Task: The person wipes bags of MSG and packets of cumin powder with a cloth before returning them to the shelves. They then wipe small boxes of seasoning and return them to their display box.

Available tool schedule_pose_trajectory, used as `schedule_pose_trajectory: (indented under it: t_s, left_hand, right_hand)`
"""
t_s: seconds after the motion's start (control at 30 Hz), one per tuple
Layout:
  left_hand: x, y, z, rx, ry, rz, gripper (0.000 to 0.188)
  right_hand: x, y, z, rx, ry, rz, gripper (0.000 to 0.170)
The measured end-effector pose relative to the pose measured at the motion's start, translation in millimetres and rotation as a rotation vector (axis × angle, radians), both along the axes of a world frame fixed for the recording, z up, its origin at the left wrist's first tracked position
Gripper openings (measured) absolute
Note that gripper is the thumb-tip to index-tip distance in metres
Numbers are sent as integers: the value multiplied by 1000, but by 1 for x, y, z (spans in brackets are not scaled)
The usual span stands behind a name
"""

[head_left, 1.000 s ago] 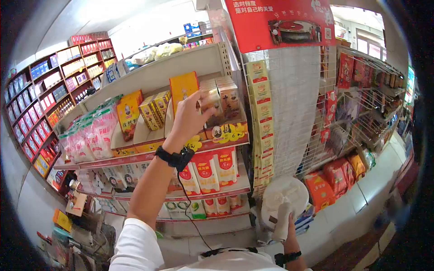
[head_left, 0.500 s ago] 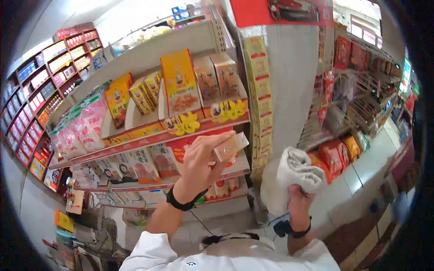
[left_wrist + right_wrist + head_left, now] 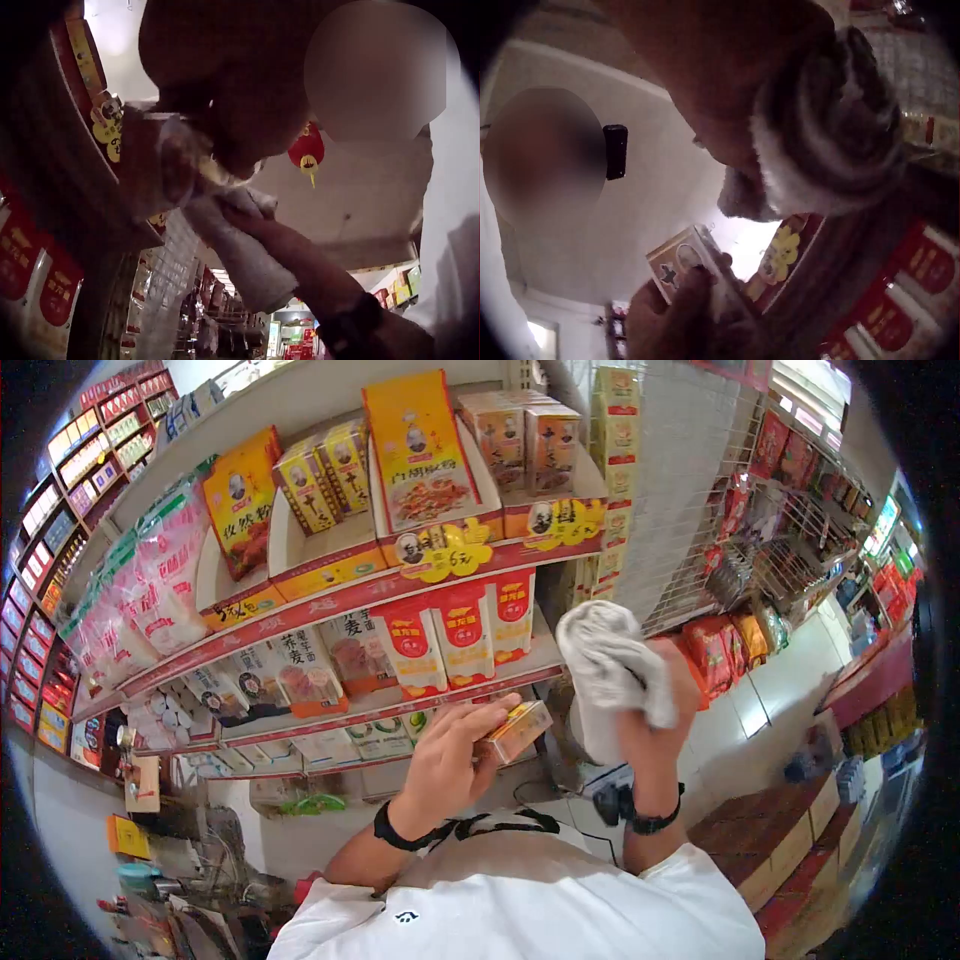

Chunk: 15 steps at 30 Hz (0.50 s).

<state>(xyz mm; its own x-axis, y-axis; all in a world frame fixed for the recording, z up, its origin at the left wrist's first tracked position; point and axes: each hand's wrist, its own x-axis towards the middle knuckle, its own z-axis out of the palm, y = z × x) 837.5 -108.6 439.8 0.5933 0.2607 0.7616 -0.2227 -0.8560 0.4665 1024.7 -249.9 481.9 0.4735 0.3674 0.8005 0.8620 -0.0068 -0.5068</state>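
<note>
Below the shelf edge, in front of the white shirt, my left hand [image 3: 442,765] holds a small spice box [image 3: 522,731], thumb on one side and fingers over the other. A printed oval portrait shows on the box [image 3: 686,259] in the right wrist view. My right hand [image 3: 662,698] grips a bunched white towel [image 3: 608,665], raised to the right of the box and apart from it in the head view. Two boxes of similar look [image 3: 550,448] stand in the shelf's right compartment.
The upper shelf holds yellow spice packets [image 3: 420,455], yellow boxes [image 3: 325,478] and pink-and-white bags [image 3: 150,585]. Below are red-and-white noodle packs [image 3: 465,635]. A wire rack [image 3: 740,510] hung with packets stands to the right. Yellow flower price tags [image 3: 445,558] stick out from the shelf edge.
My left hand took the box off the upper shelf and brought it down toward the body. My right hand lifted the towel up beside it. The view tilted down, closer to the shelf.
</note>
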Motion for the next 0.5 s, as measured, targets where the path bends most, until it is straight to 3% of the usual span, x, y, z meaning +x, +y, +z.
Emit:
schedule_pose_trajectory:
  t_s: [0.03,0.07,0.13,0.23,0.27,0.3,0.37,0.4,0.47,0.5]
  left_hand:
    - [-4,0,-2,-99,66,19,53]
    - [-7,5,-5,-109,66,19,53]
    - [-14,18,-11,96,67,44,48]
    - [-38,25,-13,-112,200,109,45]
    - [-42,33,-19,-61,182,151,43]
    - [-47,37,-22,-56,172,153,43]
    - [-59,41,-19,-136,114,135,38]
    - [-62,43,-19,-156,113,154,39]
    - [-65,47,-22,-262,117,141,37]
    - [-65,48,-24,-358,127,117,36]
  right_hand:
    - [-13,4,4,-11,-5,5,30]
    - [-28,7,6,-34,31,166,36]
    - [-46,12,8,-73,108,478,48]
    - [-47,29,10,-243,96,387,51]
    - [-46,35,7,-270,131,277,39]
    - [-38,39,-4,-266,121,278,39]
    - [-27,47,-25,-134,-46,-27,34]
    - [-33,48,-25,-137,-46,-20,34]
    - [-50,47,-5,-129,322,58,36]
    - [-59,49,-2,-143,323,56,36]
